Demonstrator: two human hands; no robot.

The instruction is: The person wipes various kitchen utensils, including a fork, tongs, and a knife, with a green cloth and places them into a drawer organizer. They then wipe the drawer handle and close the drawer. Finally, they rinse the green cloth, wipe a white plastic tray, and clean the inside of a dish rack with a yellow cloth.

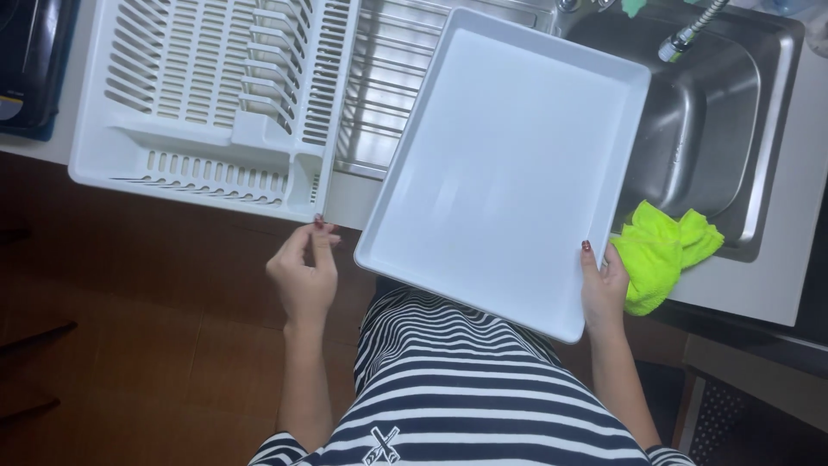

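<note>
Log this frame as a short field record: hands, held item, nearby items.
left hand: free, fingers at the corner of the white dish rack
right hand: grips the edge of the white tray
tray: tilted, empty, over the counter edge
cloth: yellow-green cloth on the sink rim, beside the right hand
sink: steel, faucet above it

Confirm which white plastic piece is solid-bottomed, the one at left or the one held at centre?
The white tray at centre, gripped by the right hand: smooth, unbroken floor. The white dish rack at left is slotted throughout.
</note>
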